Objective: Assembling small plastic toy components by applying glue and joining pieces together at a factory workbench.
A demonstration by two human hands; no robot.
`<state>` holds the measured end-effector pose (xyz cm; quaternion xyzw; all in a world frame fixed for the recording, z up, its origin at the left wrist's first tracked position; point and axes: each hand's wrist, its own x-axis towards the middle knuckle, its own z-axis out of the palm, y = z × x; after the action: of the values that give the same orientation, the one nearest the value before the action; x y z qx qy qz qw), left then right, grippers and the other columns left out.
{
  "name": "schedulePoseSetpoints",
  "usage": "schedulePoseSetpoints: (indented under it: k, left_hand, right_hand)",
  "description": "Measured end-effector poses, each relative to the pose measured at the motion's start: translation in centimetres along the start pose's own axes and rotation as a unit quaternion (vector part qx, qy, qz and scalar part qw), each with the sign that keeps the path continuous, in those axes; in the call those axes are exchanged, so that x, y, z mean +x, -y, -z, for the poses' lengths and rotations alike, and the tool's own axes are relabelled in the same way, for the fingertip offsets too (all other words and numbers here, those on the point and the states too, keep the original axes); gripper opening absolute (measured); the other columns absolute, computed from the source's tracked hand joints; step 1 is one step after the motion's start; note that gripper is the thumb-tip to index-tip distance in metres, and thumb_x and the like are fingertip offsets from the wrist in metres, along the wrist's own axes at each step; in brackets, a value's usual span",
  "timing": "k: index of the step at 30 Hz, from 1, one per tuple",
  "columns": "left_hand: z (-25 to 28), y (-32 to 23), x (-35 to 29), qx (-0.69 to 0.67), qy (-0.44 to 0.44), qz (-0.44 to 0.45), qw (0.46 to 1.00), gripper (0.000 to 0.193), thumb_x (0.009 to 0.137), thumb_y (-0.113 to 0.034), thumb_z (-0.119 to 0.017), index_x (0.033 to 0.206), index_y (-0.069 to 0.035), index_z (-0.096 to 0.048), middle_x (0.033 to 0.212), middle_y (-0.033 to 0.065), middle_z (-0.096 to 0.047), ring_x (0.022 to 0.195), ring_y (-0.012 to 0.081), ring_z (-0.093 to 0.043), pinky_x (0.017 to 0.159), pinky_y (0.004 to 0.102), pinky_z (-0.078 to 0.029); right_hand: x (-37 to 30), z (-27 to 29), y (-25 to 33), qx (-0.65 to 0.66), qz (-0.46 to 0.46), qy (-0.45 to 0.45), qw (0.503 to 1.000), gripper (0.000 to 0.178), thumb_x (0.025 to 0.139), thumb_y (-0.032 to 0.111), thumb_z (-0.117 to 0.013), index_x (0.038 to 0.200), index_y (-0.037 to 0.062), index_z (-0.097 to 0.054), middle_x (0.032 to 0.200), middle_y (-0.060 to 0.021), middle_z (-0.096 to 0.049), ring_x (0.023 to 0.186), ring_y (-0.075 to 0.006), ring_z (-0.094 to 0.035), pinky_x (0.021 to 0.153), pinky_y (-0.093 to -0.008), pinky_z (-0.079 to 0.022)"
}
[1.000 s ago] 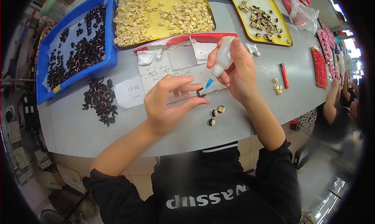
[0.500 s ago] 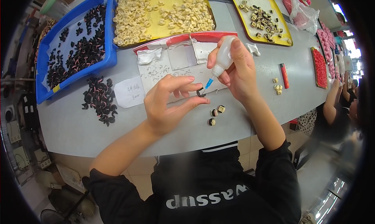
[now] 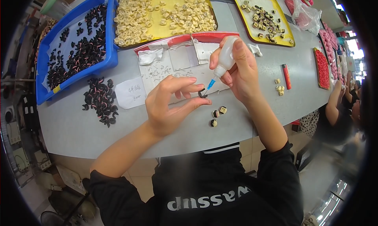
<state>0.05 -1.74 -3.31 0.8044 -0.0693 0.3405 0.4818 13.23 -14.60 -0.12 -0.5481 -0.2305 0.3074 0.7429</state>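
Observation:
Between thumb and forefinger, my left hand (image 3: 167, 102) pinches a small black curved piece (image 3: 202, 93) above the table. My right hand (image 3: 242, 68) is wrapped round a translucent squeeze bottle (image 3: 226, 60), tipped downward. The bottle's blue needle tip (image 3: 211, 84) points at the black piece, and its thin end meets or nearly meets it. Just below my fingers lie a few small cream-and-black assembled pieces (image 3: 223, 110). To the left is a loose pile of black curved pieces (image 3: 101, 102), some with pink edges.
A blue tray (image 3: 111, 58) of black pieces stands at the left. Behind are a yellow tray (image 3: 159, 29) of cream pieces and another yellow tray (image 3: 289, 33) with assembled ones. A white work board (image 3: 157, 82), paper slip (image 3: 130, 93) and red lighter (image 3: 286, 77) lie nearby. Another person sits at right.

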Motion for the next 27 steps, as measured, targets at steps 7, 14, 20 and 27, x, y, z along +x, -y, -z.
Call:
schedulePoseSetpoints:
  k: [7,14,20,27]
  left_hand:
    - [0.0,0.0,0.0,0.005,-0.004,-0.002,1.0,0.056,0.063,-0.003,-0.08,0.105,-0.002,-0.043,0.08,0.0115,-0.067,0.066,0.0119,-0.056,0.055,0.021,-0.044]
    - [-0.2,-0.2,0.7,0.009,-0.01,-0.011,1.0,0.056,0.063,-0.004,-0.08,0.105,-0.002,-0.043,0.081,0.0112,-0.067,0.063,0.0106,-0.053,0.055,0.0216,-0.043]
    - [-0.4,-0.3,-0.2,0.024,-0.038,0.025,0.999,0.057,0.061,-0.004,-0.081,0.104,-0.004,-0.045,0.079,0.0124,-0.066,0.057,0.0135,-0.051,0.054,0.0227,-0.042]
    - [-0.3,-0.5,-0.5,0.008,-0.036,0.031,0.999,0.055,0.061,0.004,-0.076,0.105,-0.004,-0.044,0.08,0.0123,-0.066,0.058,0.0131,-0.051,0.058,0.0239,-0.043]
  right_hand:
    - [0.1,0.1,-0.2,0.003,0.005,0.0,1.0,0.044,0.093,0.05,-0.034,0.099,0.0075,-0.044,0.073,-0.0109,-0.058,0.04,-0.0038,-0.031,0.037,-0.0168,-0.029]
    - [0.3,0.3,0.5,-0.015,0.014,-0.017,1.0,0.042,0.094,0.049,-0.034,0.098,0.0087,-0.045,0.072,-0.01,-0.058,0.039,-0.0037,-0.032,0.036,-0.0167,-0.027]
    - [0.4,0.7,-0.7,0.061,0.009,0.006,0.998,0.029,0.096,0.039,-0.036,0.093,0.0111,-0.044,0.072,-0.012,-0.061,0.038,-0.0054,-0.036,0.034,-0.018,-0.027]
    - [-0.1,0.9,0.4,0.098,-0.006,-0.002,0.995,0.037,0.092,0.049,-0.04,0.093,0.0118,-0.042,0.075,-0.0114,-0.061,0.041,-0.0059,-0.037,0.037,-0.0187,-0.028]
